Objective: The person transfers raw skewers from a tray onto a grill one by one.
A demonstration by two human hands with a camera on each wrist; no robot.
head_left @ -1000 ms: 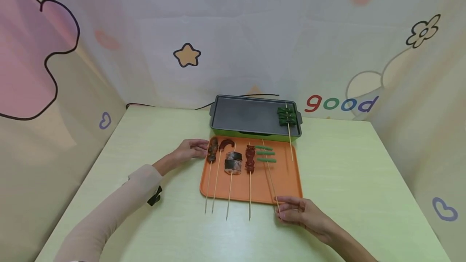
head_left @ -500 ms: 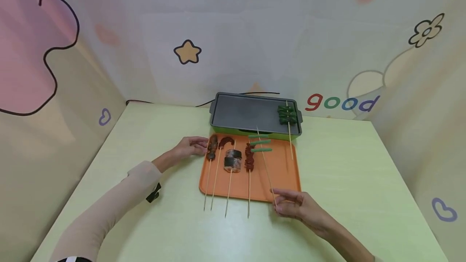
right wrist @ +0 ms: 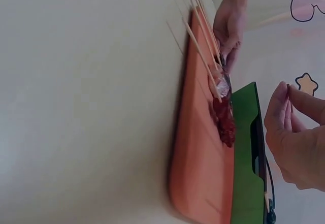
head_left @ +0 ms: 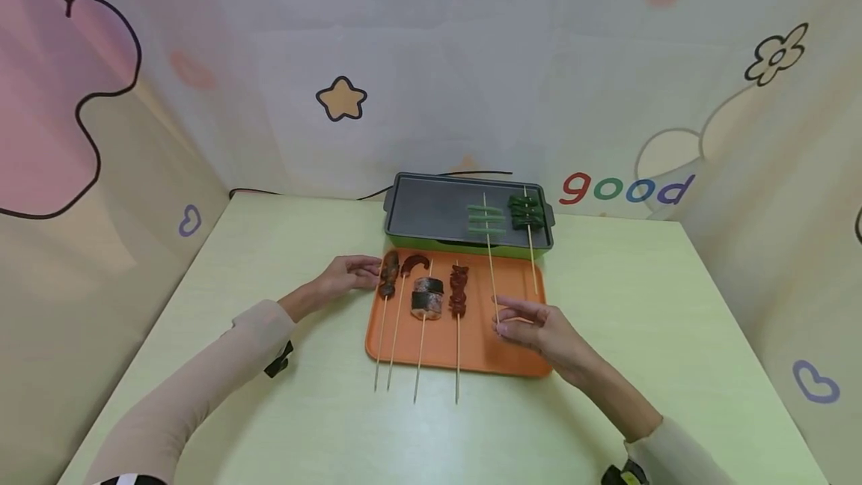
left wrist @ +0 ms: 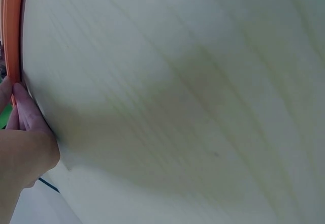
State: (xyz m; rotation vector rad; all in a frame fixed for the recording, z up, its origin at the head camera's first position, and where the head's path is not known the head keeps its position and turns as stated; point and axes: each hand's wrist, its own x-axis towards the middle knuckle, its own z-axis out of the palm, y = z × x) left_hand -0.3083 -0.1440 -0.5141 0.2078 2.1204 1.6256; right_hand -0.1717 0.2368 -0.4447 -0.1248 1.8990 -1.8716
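A skewer of thin green pods (head_left: 486,219) is pinched near its lower end by my right hand (head_left: 548,339). In the head view its green pieces overlap the dark plate of the grill (head_left: 431,204), left of a skewer of folded dark green leaves (head_left: 527,211). The right wrist view shows thumb and fingertips (right wrist: 280,94) meeting on the stick. My left hand (head_left: 343,278) holds the left rim of the orange tray (head_left: 438,354); in the left wrist view, thumb and fingers lie on either side of that rim (left wrist: 12,41).
On the tray lie a brown-ball skewer (head_left: 388,275), a curled red-brown tentacle skewer (head_left: 414,263), a skewer of black-banded rolls (head_left: 427,298) and a dark red meat skewer (head_left: 458,290). Their sticks overhang the front edge. A patterned curtain (head_left: 404,58) encloses the table.
My right hand has lifted the green pod skewer off the tray and carried it away from me, over the grill. My left hand keeps its place at the tray's rim.
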